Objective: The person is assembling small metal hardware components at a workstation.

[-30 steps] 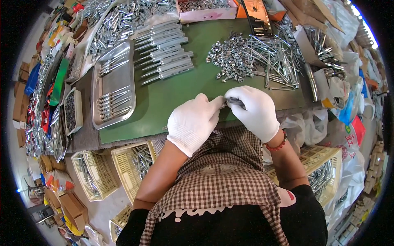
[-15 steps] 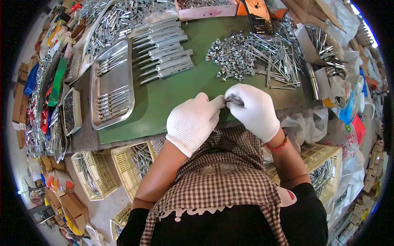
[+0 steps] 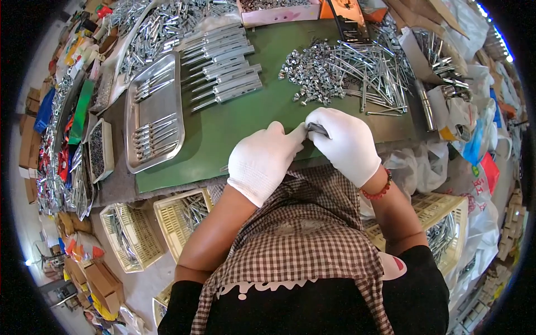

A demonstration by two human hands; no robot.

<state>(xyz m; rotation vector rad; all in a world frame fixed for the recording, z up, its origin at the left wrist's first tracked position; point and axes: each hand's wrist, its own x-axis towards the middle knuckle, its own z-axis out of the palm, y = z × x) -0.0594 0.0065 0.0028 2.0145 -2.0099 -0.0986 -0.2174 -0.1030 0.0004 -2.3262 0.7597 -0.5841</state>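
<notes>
Both hands wear white gloves and meet over the table's near edge, fingertips together. My right hand [image 3: 347,146] is closed, with a small dark grey metal piece [image 3: 318,129] between thumb and fingers; its exact kind is hidden by the glove. My left hand [image 3: 262,162] is pinched against the right fingertips, and what it grips is covered by the fingers. A thin metal end [image 3: 224,168] shows beside the left wrist; I cannot tell if that hand holds it. Beyond the hands lie a heap of small metal nuts [image 3: 312,75] and a pile of long thin screws [image 3: 371,72].
On the green table top [image 3: 223,134], a steel tray [image 3: 132,125] holds slim metal parts. Sleeved metal rods [image 3: 226,70] lie in a row beside it. A pink box [image 3: 279,15] of small parts stands at the back. Cream crates [image 3: 146,245] sit below the near edge.
The grey piece in my right fingers shows more plainly and has turned slightly. The hands stay together; the whole view has shifted a little.
</notes>
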